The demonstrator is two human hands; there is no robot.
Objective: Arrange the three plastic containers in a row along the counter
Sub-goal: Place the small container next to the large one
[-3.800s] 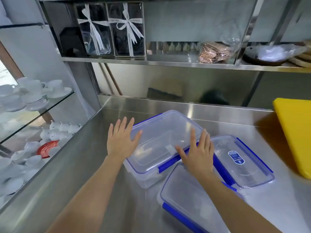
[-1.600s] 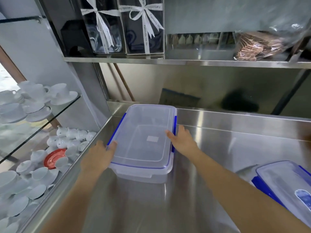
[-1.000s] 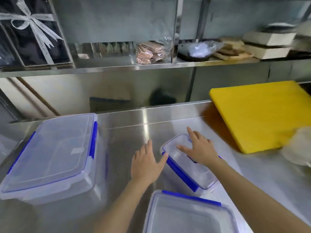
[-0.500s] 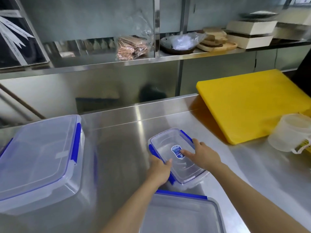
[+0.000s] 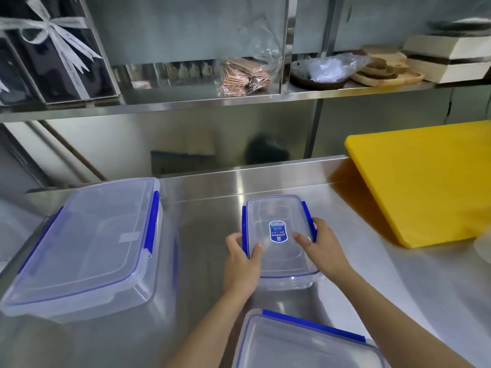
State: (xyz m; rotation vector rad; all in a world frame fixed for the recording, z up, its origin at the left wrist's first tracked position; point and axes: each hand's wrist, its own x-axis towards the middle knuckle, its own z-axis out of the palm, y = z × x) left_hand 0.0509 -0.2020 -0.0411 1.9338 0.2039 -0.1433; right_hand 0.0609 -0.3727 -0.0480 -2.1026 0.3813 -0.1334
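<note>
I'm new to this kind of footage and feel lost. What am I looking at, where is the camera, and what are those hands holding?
No machine here: a person wears a camera on the head, looking down at their own bare hands over a steel counter. The left hand and right hand grip the sides of a small clear container with blue clips. A large container sits to the left, and a third container lies nearest the camera. A yellow cutting board rests on the right.

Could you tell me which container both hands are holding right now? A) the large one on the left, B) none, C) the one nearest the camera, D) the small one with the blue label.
D: the left hand and right hand grip opposite long sides of the small labelled container.
</note>
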